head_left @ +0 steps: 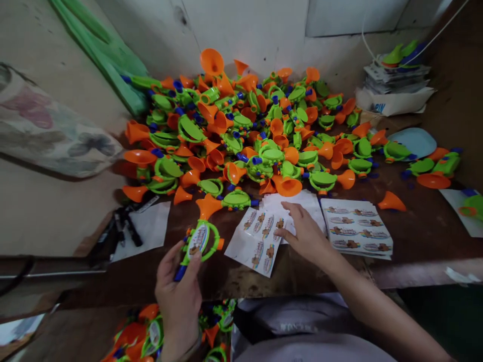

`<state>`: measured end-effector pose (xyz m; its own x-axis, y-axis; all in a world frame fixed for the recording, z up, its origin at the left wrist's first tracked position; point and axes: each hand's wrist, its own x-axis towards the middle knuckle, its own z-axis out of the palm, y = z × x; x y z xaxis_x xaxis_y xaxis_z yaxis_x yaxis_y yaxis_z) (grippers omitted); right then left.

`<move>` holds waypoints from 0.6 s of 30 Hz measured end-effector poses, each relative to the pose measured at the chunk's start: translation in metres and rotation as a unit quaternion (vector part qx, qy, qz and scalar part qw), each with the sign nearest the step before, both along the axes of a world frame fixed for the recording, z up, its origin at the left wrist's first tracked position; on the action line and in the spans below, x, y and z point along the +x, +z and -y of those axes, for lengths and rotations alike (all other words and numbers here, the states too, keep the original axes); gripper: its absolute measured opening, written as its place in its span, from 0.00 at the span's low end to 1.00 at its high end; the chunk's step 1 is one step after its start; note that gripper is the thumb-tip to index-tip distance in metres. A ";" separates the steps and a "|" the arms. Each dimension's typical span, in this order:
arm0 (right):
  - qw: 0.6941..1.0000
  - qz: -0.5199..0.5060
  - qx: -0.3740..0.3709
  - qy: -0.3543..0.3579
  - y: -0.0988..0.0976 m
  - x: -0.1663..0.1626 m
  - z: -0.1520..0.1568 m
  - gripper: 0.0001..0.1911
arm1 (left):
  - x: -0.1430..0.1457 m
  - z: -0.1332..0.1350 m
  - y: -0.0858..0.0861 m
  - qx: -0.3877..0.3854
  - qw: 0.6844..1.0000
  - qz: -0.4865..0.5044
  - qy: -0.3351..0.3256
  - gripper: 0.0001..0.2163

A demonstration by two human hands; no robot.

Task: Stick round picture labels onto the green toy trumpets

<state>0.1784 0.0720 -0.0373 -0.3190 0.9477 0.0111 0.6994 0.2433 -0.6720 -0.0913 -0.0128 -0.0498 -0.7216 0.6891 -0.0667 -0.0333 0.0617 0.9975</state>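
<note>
My left hand [180, 281] is closed around a toy trumpet [214, 240] with a green body, orange bell and blue mouthpiece. An oval sticker [198, 241] with a brown figure sits on the trumpet's flat side, and my thumb rests at its lower edge. My right hand [306, 234] has its fingers apart, with the thumb at the right edge of a sticker sheet [241, 249]. Whether the thumb touches the sheet I cannot tell. White papers [311, 203] lie beneath that sheet and hand. To the right is a stack of sticker sheets [352, 223].
A large heap of toy trumpets [241, 120] covers the back of the brown table [222, 281]. Pens [130, 229] lie on paper at left. A loose orange bell [392, 201] lies at right, below a pale blue dish [413, 141]. More trumpets [153, 334] are below the table edge.
</note>
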 end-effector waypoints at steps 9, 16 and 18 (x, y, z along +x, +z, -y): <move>0.988 0.137 -0.057 0.042 -0.008 -0.039 0.004 0.57 | -0.009 0.017 -0.041 -0.030 0.850 -0.500 -0.162 0.24; 0.987 0.141 -0.064 0.038 -0.011 -0.042 0.001 0.42 | 0.009 0.002 -0.062 -0.110 0.784 -0.531 -0.303 0.30; 0.989 0.132 -0.061 0.030 -0.011 -0.043 0.001 0.41 | 0.007 -0.001 -0.069 -0.088 0.783 -0.532 -0.311 0.28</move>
<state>0.1352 0.0706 -0.0478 -0.3510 0.9162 -0.1934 0.8410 0.2177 -0.4954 -0.0845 -0.0113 -0.1189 0.0377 0.9770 0.2101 0.9015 -0.1239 0.4146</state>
